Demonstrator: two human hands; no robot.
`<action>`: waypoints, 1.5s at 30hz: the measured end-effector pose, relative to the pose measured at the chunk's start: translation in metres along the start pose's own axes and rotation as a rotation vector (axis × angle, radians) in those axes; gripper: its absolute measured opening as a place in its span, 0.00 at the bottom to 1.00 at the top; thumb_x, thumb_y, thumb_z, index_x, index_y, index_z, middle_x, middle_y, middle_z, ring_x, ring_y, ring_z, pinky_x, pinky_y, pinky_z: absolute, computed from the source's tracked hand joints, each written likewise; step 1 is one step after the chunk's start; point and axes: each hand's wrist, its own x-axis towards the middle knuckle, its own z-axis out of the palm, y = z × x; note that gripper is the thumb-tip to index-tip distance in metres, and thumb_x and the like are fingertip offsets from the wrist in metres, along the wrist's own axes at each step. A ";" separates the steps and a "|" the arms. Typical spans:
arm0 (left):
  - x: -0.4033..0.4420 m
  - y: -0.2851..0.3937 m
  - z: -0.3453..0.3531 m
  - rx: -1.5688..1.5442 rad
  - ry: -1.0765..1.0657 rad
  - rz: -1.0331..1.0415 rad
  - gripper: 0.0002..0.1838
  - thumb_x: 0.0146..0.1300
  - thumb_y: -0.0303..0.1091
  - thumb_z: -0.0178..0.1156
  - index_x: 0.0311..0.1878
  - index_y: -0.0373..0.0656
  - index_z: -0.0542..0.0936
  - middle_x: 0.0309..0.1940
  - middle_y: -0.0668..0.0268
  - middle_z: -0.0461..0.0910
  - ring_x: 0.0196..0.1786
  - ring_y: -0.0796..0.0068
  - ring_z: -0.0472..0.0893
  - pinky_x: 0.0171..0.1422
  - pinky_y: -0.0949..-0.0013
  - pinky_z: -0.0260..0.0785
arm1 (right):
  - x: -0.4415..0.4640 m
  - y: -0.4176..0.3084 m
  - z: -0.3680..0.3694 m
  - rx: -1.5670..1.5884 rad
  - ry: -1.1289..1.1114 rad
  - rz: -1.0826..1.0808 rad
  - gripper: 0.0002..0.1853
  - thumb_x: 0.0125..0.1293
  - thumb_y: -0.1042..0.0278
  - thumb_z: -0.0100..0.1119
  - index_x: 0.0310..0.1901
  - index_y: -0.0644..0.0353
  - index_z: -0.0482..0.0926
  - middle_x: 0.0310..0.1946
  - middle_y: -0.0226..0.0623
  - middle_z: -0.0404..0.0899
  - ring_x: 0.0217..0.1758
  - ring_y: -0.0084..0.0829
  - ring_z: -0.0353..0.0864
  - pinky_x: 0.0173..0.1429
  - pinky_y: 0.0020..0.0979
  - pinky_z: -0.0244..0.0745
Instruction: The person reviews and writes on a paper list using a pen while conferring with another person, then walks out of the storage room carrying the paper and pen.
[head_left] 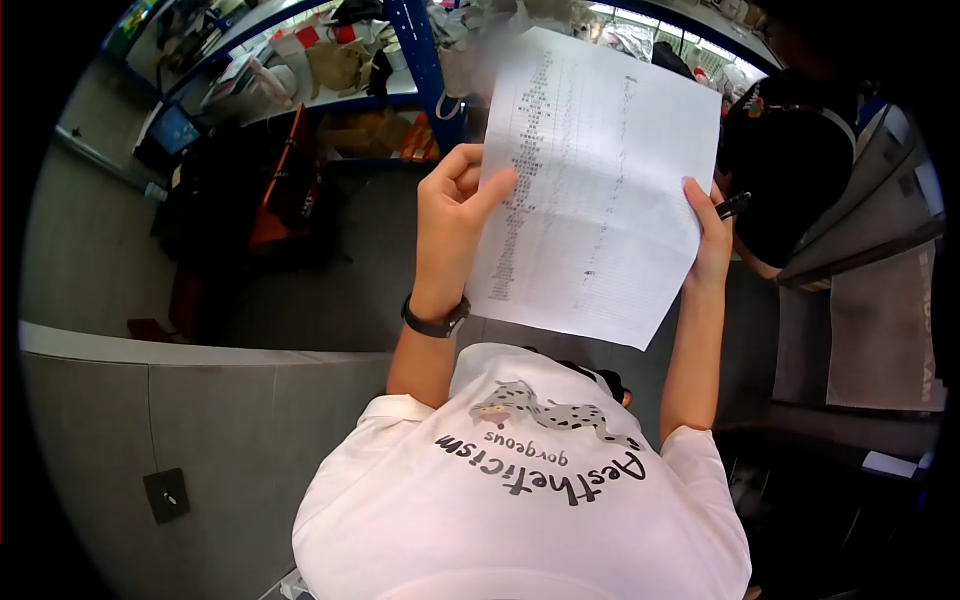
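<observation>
Your creased white sheet of paper with dark printed columns (605,190) hangs between 1 and 2 o'clock of your view, and the grip of your left hand (455,220) pinches its edge at the sheet's 9 o'clock, thumb on the print. The grip of your right hand (712,225) holds the 3 o'clock edge along with a slim black pen (735,205). That shared hold looks the weak point: loosening it could drop the pen or let that side sag, and pushing both edges inward could buckle the paper along its folds. Your left thumb might also hide some lines. A person in dark clothing (795,160) is near your right side at 2 o'clock, so swinging outward risks a bump. Past the paper, a blue metal shelf upright (412,60) stands towards 11 o'clock; a grey panelled partition (220,420) bounds 8 o'clock.
</observation>
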 end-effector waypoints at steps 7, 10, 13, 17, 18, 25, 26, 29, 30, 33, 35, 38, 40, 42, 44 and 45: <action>-0.014 0.006 0.009 0.025 0.077 -0.004 0.11 0.60 0.28 0.60 0.44 0.33 0.76 0.30 0.65 0.82 0.31 0.86 0.78 0.36 0.83 0.68 | -0.017 -0.012 -0.009 -0.003 -0.012 0.129 0.13 0.62 0.65 0.58 0.43 0.64 0.78 0.26 0.24 0.76 0.22 0.09 0.68 0.23 0.13 0.58; -0.012 -0.002 0.010 0.039 0.094 0.016 0.10 0.60 0.28 0.60 0.43 0.33 0.77 0.37 0.65 0.81 0.32 0.87 0.78 0.35 0.84 0.67 | -0.013 -0.010 -0.011 -0.055 -0.032 0.120 0.09 0.62 0.64 0.59 0.36 0.61 0.78 0.20 0.18 0.72 0.14 0.07 0.55 0.19 0.13 0.45; -0.008 -0.005 0.008 0.177 0.138 0.113 0.09 0.59 0.29 0.60 0.39 0.34 0.79 0.50 0.63 0.76 0.39 0.83 0.78 0.41 0.81 0.68 | -0.012 -0.009 -0.013 -0.120 -0.003 0.065 0.08 0.61 0.64 0.60 0.34 0.61 0.78 0.19 0.18 0.71 0.14 0.06 0.55 0.18 0.14 0.44; 0.001 0.000 0.000 0.523 0.077 0.495 0.12 0.58 0.34 0.58 0.38 0.36 0.82 0.54 0.62 0.74 0.49 0.75 0.75 0.51 0.76 0.66 | -0.018 -0.023 -0.010 -0.116 -0.015 0.125 0.10 0.62 0.63 0.59 0.31 0.61 0.79 0.19 0.18 0.70 0.15 0.06 0.56 0.19 0.14 0.43; 0.003 0.001 -0.002 0.418 -0.009 0.469 0.11 0.58 0.33 0.58 0.36 0.35 0.82 0.51 0.61 0.76 0.48 0.73 0.75 0.52 0.74 0.65 | -0.019 -0.025 -0.008 -0.127 -0.003 0.152 0.10 0.63 0.62 0.59 0.32 0.61 0.79 0.18 0.18 0.70 0.16 0.07 0.57 0.19 0.14 0.45; 0.009 0.021 -0.011 0.269 -0.031 0.117 0.10 0.58 0.34 0.61 0.38 0.37 0.79 0.28 0.67 0.80 0.27 0.81 0.76 0.30 0.78 0.65 | -0.001 -0.066 0.006 -0.712 0.194 -0.531 0.21 0.70 0.57 0.38 0.35 0.66 0.78 0.28 0.31 0.73 0.25 0.20 0.71 0.31 0.19 0.66; 0.008 0.026 -0.011 0.289 -0.023 0.127 0.10 0.57 0.34 0.62 0.38 0.37 0.79 0.28 0.67 0.80 0.28 0.81 0.77 0.31 0.78 0.65 | -0.006 -0.080 0.005 -0.755 0.257 -0.493 0.25 0.70 0.53 0.35 0.37 0.66 0.78 0.27 0.33 0.74 0.27 0.22 0.71 0.35 0.22 0.66; 0.015 0.042 -0.004 0.316 0.009 0.097 0.12 0.53 0.32 0.65 0.39 0.38 0.79 0.29 0.65 0.81 0.29 0.79 0.78 0.32 0.77 0.67 | -0.027 -0.127 0.011 -0.397 0.088 -0.410 0.36 0.69 0.40 0.29 0.42 0.70 0.78 0.26 0.38 0.77 0.28 0.27 0.72 0.40 0.28 0.67; 0.019 0.047 0.000 0.319 0.015 0.077 0.12 0.52 0.31 0.66 0.39 0.38 0.79 0.30 0.65 0.81 0.29 0.79 0.79 0.33 0.77 0.68 | -0.027 -0.128 0.019 -0.335 0.024 -0.475 0.42 0.67 0.34 0.28 0.46 0.73 0.76 0.26 0.42 0.77 0.27 0.30 0.72 0.43 0.31 0.71; 0.024 0.057 0.004 0.285 0.023 0.019 0.12 0.51 0.28 0.65 0.39 0.37 0.78 0.30 0.63 0.81 0.30 0.78 0.80 0.34 0.77 0.69 | -0.023 -0.116 0.057 -0.525 -0.142 -0.660 0.25 0.64 0.47 0.54 0.42 0.68 0.77 0.26 0.40 0.78 0.34 0.32 0.79 0.51 0.36 0.76; 0.007 0.059 -0.001 0.263 0.016 0.040 0.12 0.50 0.27 0.65 0.39 0.36 0.78 0.31 0.63 0.81 0.30 0.79 0.79 0.33 0.77 0.69 | -0.029 -0.096 0.084 -0.298 -0.348 -0.687 0.11 0.53 0.73 0.67 0.35 0.65 0.75 0.24 0.36 0.75 0.33 0.29 0.77 0.50 0.34 0.76; 0.003 0.068 0.002 0.257 0.013 0.020 0.12 0.50 0.26 0.65 0.39 0.35 0.78 0.31 0.64 0.81 0.30 0.79 0.79 0.34 0.77 0.70 | -0.017 -0.078 0.089 -0.374 -0.378 -0.596 0.10 0.48 0.83 0.64 0.31 0.63 0.72 0.22 0.33 0.73 0.30 0.27 0.78 0.39 0.26 0.75; 0.001 0.072 0.004 0.279 0.001 0.013 0.12 0.50 0.26 0.65 0.39 0.35 0.78 0.31 0.63 0.81 0.30 0.79 0.79 0.34 0.77 0.70 | -0.010 -0.077 0.088 -0.474 -0.359 -0.656 0.10 0.48 0.83 0.64 0.30 0.63 0.72 0.21 0.33 0.73 0.31 0.28 0.80 0.34 0.24 0.73; -0.003 0.070 0.006 0.272 0.002 0.021 0.12 0.50 0.25 0.64 0.39 0.34 0.78 0.31 0.63 0.81 0.30 0.80 0.79 0.34 0.77 0.69 | -0.005 -0.070 0.087 -0.483 -0.301 -0.712 0.09 0.47 0.83 0.63 0.24 0.64 0.71 0.20 0.35 0.74 0.31 0.31 0.83 0.27 0.21 0.72; -0.007 0.068 0.007 0.248 0.013 0.040 0.12 0.50 0.24 0.64 0.40 0.34 0.78 0.31 0.63 0.81 0.30 0.80 0.79 0.34 0.77 0.69 | -0.007 -0.072 0.083 -0.514 -0.306 -0.727 0.07 0.49 0.85 0.58 0.23 0.65 0.70 0.21 0.38 0.75 0.33 0.33 0.83 0.36 0.25 0.73; -0.009 0.068 0.007 0.229 0.023 0.052 0.12 0.50 0.24 0.64 0.40 0.34 0.78 0.31 0.64 0.81 0.30 0.80 0.79 0.35 0.78 0.69 | -0.008 -0.073 0.082 -0.532 -0.307 -0.732 0.06 0.50 0.86 0.55 0.22 0.66 0.70 0.21 0.39 0.75 0.35 0.34 0.83 0.40 0.27 0.74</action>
